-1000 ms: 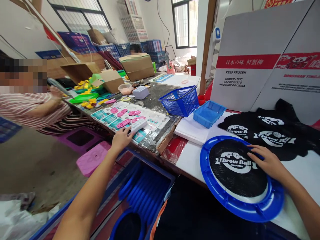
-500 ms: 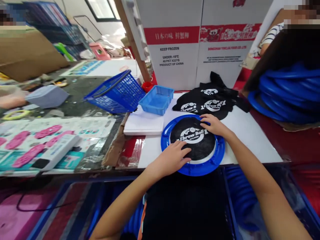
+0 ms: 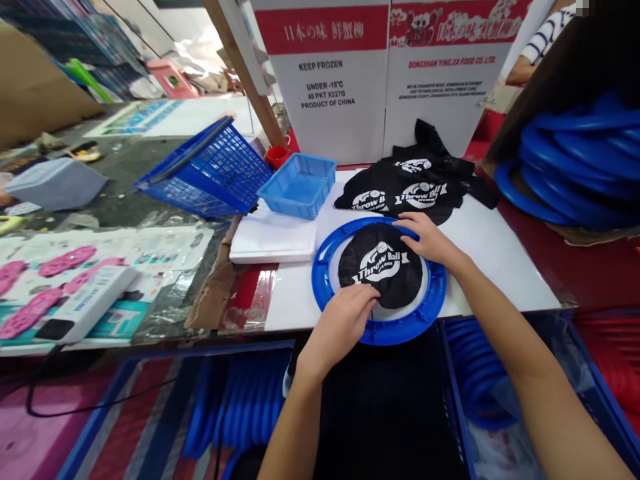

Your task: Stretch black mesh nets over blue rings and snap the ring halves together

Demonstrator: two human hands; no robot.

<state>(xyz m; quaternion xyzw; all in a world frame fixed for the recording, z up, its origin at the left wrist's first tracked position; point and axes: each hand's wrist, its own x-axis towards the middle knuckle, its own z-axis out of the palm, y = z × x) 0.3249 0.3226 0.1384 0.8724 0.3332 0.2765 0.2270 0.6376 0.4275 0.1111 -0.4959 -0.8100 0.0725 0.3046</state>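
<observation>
"What does the person wear?"

"A black garment (image 3: 390, 413), with a small pale patch (image 3: 287, 384) at its left edge."

"And the arms?"

"Forearms (image 3: 505, 330) bare as far as they show; left hand (image 3: 344, 319) and right hand (image 3: 431, 241) bare too, with slender fingers (image 3: 409, 224)."

Small mfg wkshp: stacked blue rings (image 3: 583, 167), printed blk mesh pcs (image 3: 440, 175), lg ctn (image 3: 340, 127)

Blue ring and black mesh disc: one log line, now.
left hand: pinching near edge of black mesh disc; right hand: on far-right rim of blue ring; disc: within ring opening; black mesh pieces: behind ring
</observation>
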